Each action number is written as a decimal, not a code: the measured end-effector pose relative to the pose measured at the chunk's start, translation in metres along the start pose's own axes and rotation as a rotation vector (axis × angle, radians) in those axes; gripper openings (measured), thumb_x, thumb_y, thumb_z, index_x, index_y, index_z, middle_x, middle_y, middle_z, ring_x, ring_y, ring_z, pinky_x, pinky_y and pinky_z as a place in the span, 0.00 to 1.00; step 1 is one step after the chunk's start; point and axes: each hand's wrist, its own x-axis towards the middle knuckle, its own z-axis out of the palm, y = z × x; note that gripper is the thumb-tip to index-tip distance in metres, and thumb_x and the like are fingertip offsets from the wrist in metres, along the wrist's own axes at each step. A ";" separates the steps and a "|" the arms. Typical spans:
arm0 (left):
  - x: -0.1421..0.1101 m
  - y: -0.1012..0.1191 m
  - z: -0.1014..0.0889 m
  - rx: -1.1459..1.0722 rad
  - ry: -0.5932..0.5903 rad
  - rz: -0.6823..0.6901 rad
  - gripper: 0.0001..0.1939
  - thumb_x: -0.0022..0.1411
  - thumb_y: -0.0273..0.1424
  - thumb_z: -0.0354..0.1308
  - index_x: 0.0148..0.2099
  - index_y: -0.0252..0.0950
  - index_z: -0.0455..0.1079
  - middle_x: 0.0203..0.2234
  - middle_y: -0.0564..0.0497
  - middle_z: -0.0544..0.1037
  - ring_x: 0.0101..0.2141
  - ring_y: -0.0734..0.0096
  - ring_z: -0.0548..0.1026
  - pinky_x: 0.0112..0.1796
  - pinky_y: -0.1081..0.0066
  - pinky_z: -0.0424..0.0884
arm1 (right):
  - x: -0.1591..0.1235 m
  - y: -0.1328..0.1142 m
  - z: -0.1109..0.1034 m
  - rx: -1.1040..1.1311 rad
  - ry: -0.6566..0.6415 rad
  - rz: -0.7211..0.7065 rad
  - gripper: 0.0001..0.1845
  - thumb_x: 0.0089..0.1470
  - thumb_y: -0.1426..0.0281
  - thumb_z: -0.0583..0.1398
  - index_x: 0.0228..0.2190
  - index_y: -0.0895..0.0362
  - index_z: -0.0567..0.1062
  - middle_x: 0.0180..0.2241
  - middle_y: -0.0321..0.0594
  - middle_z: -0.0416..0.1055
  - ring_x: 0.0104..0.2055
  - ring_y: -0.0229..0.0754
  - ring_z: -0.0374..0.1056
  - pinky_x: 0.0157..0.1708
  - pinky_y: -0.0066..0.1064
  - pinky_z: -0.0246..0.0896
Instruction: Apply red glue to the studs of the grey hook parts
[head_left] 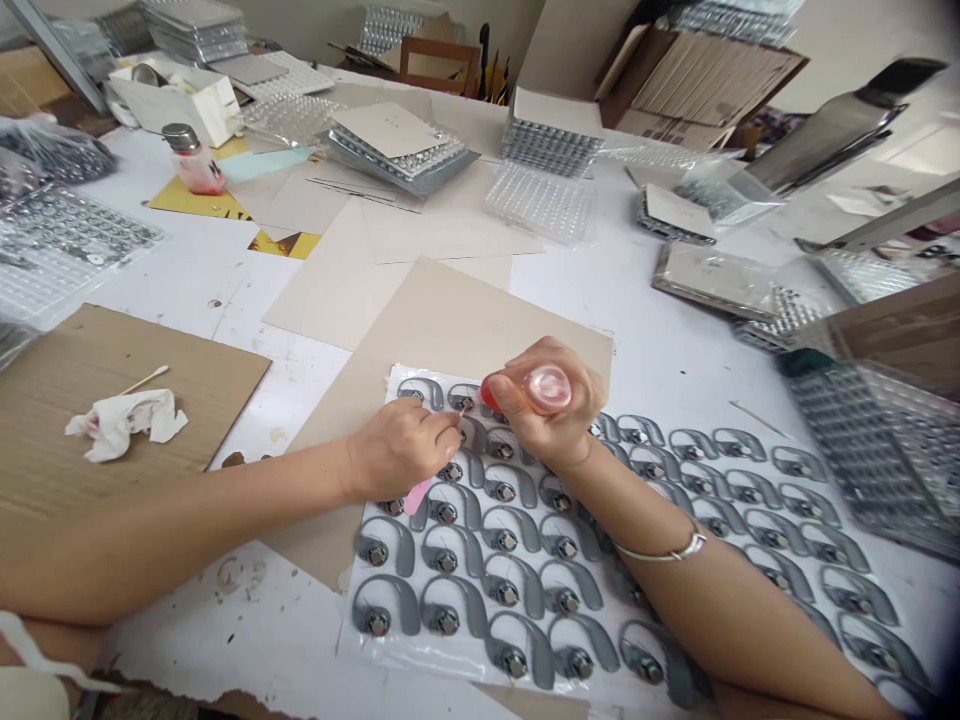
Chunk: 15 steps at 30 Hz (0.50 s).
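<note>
Right hand (pixel 551 405), raised above the earpieces (pixel 506 538), grips a small bottle (pixel 547 388). Left hand (pixel 405 448), palm down, pinches a pink strip (pixel 417 496) low over them.

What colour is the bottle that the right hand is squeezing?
The bottle in the right hand looks translucent pinkish red, in the head view.

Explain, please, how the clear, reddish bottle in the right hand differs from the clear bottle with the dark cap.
The clear, reddish bottle is tilted in the right hand; the clear, dark-capped bottle stands upright, untouched. The first shows a red end, the second a dark cap. Both look see-through, with reddish contents.
</note>
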 end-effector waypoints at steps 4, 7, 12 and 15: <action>0.000 0.000 0.000 -0.004 -0.010 0.006 0.11 0.65 0.22 0.46 0.32 0.30 0.68 0.28 0.45 0.78 0.23 0.71 0.73 0.22 0.71 0.65 | 0.000 0.000 -0.001 -0.034 -0.011 0.008 0.09 0.50 0.69 0.64 0.27 0.56 0.68 0.21 0.35 0.69 0.21 0.37 0.63 0.21 0.31 0.60; -0.001 0.000 0.000 -0.015 -0.016 -0.006 0.11 0.65 0.22 0.47 0.32 0.30 0.68 0.28 0.45 0.78 0.23 0.71 0.74 0.22 0.70 0.66 | 0.000 -0.001 -0.002 -0.040 -0.015 -0.002 0.09 0.50 0.69 0.64 0.27 0.55 0.67 0.21 0.34 0.68 0.21 0.36 0.63 0.22 0.31 0.61; -0.002 0.000 0.002 -0.037 -0.024 -0.010 0.11 0.65 0.23 0.47 0.31 0.31 0.67 0.29 0.45 0.78 0.25 0.71 0.75 0.23 0.70 0.67 | 0.001 -0.001 -0.002 -0.035 -0.016 -0.012 0.08 0.49 0.70 0.64 0.26 0.55 0.68 0.20 0.34 0.68 0.20 0.36 0.63 0.22 0.30 0.61; -0.003 -0.001 0.003 -0.035 -0.042 -0.036 0.11 0.65 0.23 0.47 0.31 0.31 0.66 0.28 0.46 0.78 0.25 0.72 0.75 0.24 0.71 0.68 | 0.000 -0.002 -0.003 -0.055 0.006 0.004 0.08 0.50 0.67 0.63 0.26 0.55 0.68 0.20 0.35 0.69 0.20 0.37 0.63 0.20 0.31 0.60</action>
